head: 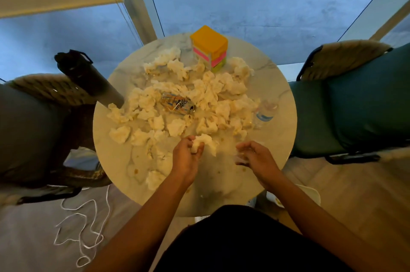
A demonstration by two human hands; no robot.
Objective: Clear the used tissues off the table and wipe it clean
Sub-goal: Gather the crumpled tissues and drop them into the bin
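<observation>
left hand (185,156) gripping crumpled tissue (205,142), right hand (255,156) curled, grip unclear

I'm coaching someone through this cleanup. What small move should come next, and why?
Probably reach the right hand forward and gather the nearest tissues. The left hand already grips a crumpled tissue, and most of the table is covered, so wiping looks premature.

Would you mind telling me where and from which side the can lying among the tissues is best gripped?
Probably from above, across the middle of its round body: the can lies on its side with crumpled tissues crowding both ends and flanks, so only its top is exposed. The right hand looks the freer one.
</observation>
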